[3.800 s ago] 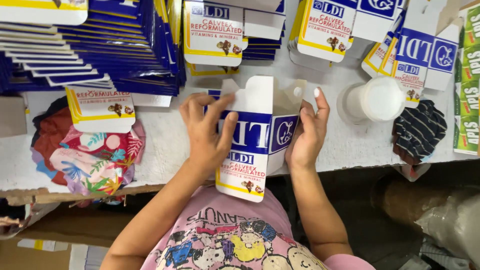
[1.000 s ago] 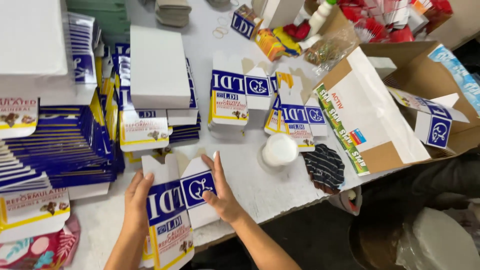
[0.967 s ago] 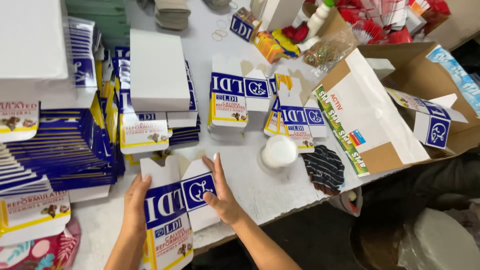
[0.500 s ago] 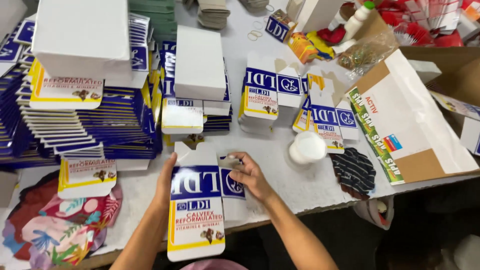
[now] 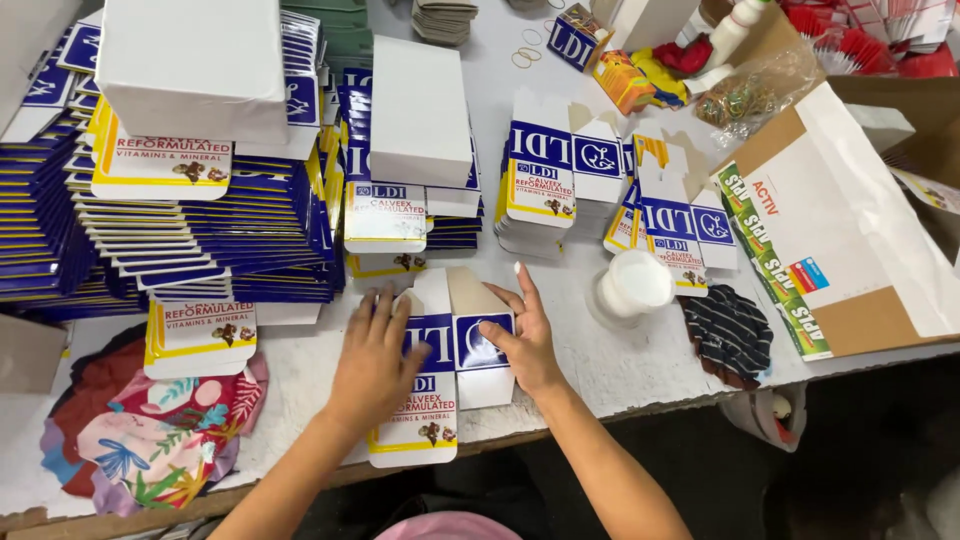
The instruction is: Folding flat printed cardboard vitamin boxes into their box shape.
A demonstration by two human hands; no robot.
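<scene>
- A flat, unfolded carton (image 5: 440, 385), blue, white and yellow, lies on the white table (image 5: 620, 370) at its near edge, its lower end reaching just past that edge.
- The left hand (image 5: 375, 365) lies palm down on the left half of the carton, fingers spread and flat; it presses rather than grips.
- The right hand (image 5: 520, 335) rests on the carton's right panel, fingers stretched out and open, thumb on the blue square, with nothing clasped in it.
- Just behind the carton, stacks of flat cartons (image 5: 200, 220) of the same blue and yellow kind fill the left part of the table; plain white boxes (image 5: 420, 110) sit on top of them.
- To the right of the carton, near the right hand, stands a round white tub (image 5: 632, 285).
- Beyond the tub from the carton lies a dark striped cloth (image 5: 730, 335).
- Behind the tub, part-folded cartons (image 5: 545, 175) stand leaning in small piles.
- Far right of the carton, a large brown and white cardboard box (image 5: 850, 220) lies open on its side.
- To the left of the carton, a flowered cloth (image 5: 150, 435) in pink and red hangs at the table's near edge.
</scene>
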